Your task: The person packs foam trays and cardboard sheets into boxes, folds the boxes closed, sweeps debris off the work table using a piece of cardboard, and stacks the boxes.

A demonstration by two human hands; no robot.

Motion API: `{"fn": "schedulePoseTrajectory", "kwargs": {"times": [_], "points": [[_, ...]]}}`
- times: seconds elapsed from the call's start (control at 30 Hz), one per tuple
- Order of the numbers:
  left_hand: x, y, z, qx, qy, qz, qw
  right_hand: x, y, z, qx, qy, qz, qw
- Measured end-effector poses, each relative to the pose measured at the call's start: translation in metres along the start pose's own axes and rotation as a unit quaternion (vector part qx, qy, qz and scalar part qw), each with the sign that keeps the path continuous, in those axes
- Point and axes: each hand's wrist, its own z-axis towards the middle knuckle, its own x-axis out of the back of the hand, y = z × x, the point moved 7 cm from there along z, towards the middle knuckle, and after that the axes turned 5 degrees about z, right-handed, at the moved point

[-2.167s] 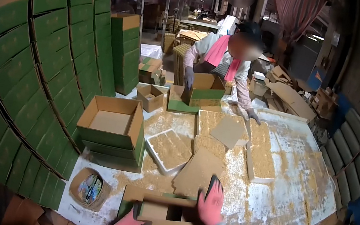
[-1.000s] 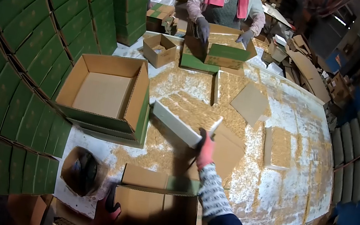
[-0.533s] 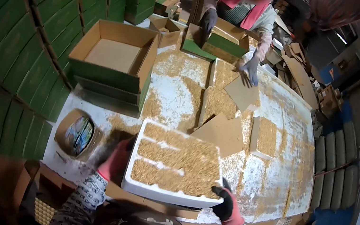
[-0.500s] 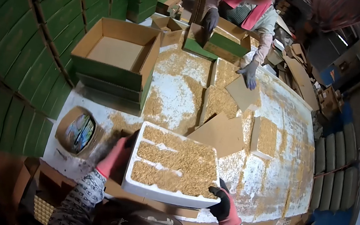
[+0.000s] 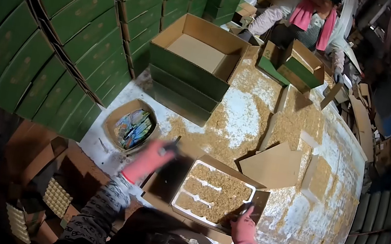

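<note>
A white foam tray (image 5: 184, 207) filled with brown grain-like material sits inside an open cardboard box (image 5: 257, 206) in front of me. Both my hands wear pink gloves with dark fingertips. My right hand (image 5: 243, 228) is at the tray's near right corner, its visible fingers stretched and apart on the edge. Off the tray, my left hand (image 5: 148, 160) hangs over the box's left flap, close to a round cardboard container (image 5: 111, 129) of colourful packets (image 5: 134, 128). Motion blur smears its fingers, so their grip is unclear.
Green boxes (image 5: 84, 13) are stacked high at left. An open green carton (image 5: 188, 71) stands farther back. Cardboard sheets (image 5: 274, 165) and a filled foam block (image 5: 317, 177) lie to the right. Across the table, a co-worker (image 5: 312, 25) holds cardboard beside a green box (image 5: 301, 70).
The foam tray has gone from between my hands down into the cardboard box. My left hand has left it and moved up. The co-worker's cardboard piece has moved right, and my view has shifted.
</note>
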Motion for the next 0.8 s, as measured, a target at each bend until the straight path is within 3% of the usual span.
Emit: {"fn": "schedulePoseTrajectory", "kwargs": {"times": [0.03,0.1,0.13,0.17,0.2,0.23,0.27,0.3,0.33,0.37,0.43,0.5,0.53,0.6,0.63,0.7,0.73,0.77,0.8], "points": [[0.030,-0.024,0.016,0.027,0.106,0.014,0.994,-0.004,-0.005,0.009,0.003,-0.033,-0.062,0.998],[0.071,-0.084,0.033,0.167,0.140,0.300,0.929,-0.017,-0.011,0.031,-0.011,-0.098,-0.137,0.986],[0.078,-0.091,0.030,0.081,0.185,0.424,0.883,-0.033,-0.007,0.043,-0.005,-0.079,-0.149,0.986],[0.064,-0.146,0.039,0.041,0.157,0.448,0.879,-0.042,0.000,0.053,0.004,-0.060,-0.160,0.985],[0.058,-0.158,0.040,0.021,0.141,0.496,0.856,-0.023,-0.009,0.054,0.093,-0.116,-0.129,0.980],[0.059,-0.163,0.042,-0.004,0.131,0.448,0.884,0.007,-0.022,0.058,0.186,-0.173,-0.096,0.962],[0.057,-0.188,0.051,0.032,0.139,0.451,0.881,0.043,-0.016,0.073,0.179,-0.105,-0.039,0.978],[0.058,-0.198,0.052,-0.006,0.155,0.431,0.889,0.078,-0.003,0.089,0.171,-0.039,0.018,0.984],[0.061,-0.188,0.054,0.081,0.102,0.422,0.897,0.107,0.011,0.120,0.151,-0.012,0.202,0.968],[0.069,-0.169,0.052,0.167,0.051,0.409,0.895,0.147,0.010,0.126,0.165,0.159,0.068,0.971],[0.077,-0.142,0.048,0.161,0.077,0.410,0.894,0.155,0.019,0.183,0.178,0.216,-0.071,0.957],[0.090,-0.125,0.039,0.160,0.105,0.412,0.891,0.125,0.030,0.230,0.245,0.251,-0.247,0.903],[0.096,-0.121,0.035,0.160,0.110,0.391,0.900,0.123,0.036,0.247,0.247,0.248,-0.245,0.904],[0.109,-0.128,0.033,0.162,0.164,0.367,0.901,0.115,0.029,0.268,0.350,0.226,-0.348,0.840],[0.109,-0.106,0.031,0.160,0.162,0.372,0.900,0.128,0.027,0.271,0.349,0.225,-0.343,0.842],[0.102,0.013,0.010,-0.026,0.260,0.224,0.939,0.158,0.032,0.256,0.273,0.128,-0.295,0.907],[0.073,0.069,-0.003,-0.094,0.238,0.125,0.959,0.173,0.041,0.246,0.257,0.107,-0.273,0.921],[0.025,0.085,-0.022,-0.251,0.150,0.179,0.939,0.185,0.047,0.229,0.244,0.083,-0.252,0.933],[-0.022,0.117,-0.035,-0.325,0.007,0.166,0.931,0.205,0.030,0.190,0.302,0.153,-0.186,0.922]]}}
